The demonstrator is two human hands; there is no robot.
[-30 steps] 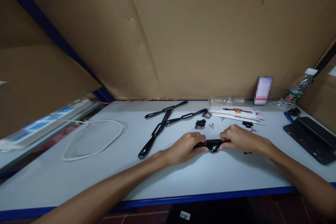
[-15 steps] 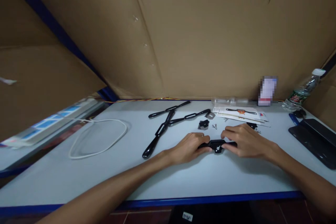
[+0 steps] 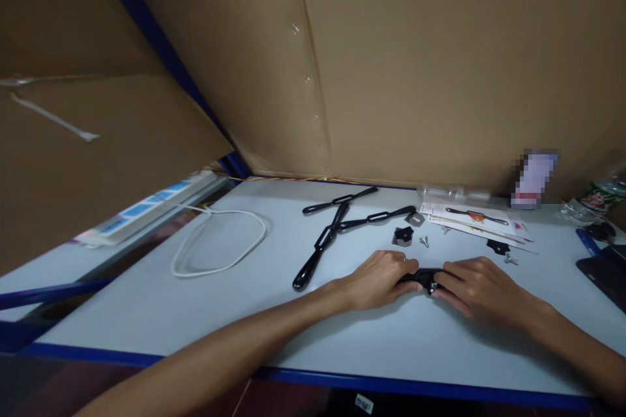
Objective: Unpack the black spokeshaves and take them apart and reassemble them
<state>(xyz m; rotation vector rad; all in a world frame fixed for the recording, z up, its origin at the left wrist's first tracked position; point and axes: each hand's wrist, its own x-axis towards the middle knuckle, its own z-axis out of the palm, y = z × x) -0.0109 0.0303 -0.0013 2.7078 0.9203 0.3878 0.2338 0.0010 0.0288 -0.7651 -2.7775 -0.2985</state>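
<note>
A black spokeshave (image 3: 426, 278) is held low over the front of the table, its handles mostly covered by my fingers. My left hand (image 3: 384, 279) is closed round its left side, thumb below and fingers on top. My right hand (image 3: 472, 285) grips the right side, thumb and fingertips by a small silvery screw (image 3: 433, 287) on the body. Beyond the hands lie a black cap plate with a grey blade (image 3: 403, 236), another blade (image 3: 415, 218) and a wing screw (image 3: 424, 242). Past my right hand are a second black plate (image 3: 497, 247) and wing screw (image 3: 510, 259).
Several black spokeshave frames (image 3: 320, 247) lie left of the hands. A white cable (image 3: 220, 272) loops near a power strip (image 3: 151, 207). Printed cards (image 3: 476, 216) rest at the back, beside a blurred upright panel (image 3: 534, 179) and a plastic bottle (image 3: 604, 199). Cardboard walls (image 3: 415, 78) enclose the table.
The view has swung right, so the table things appear shifted. My right fingers have come down from a raised curl onto the spokeshave near the screw. My left hand keeps its hold.
</note>
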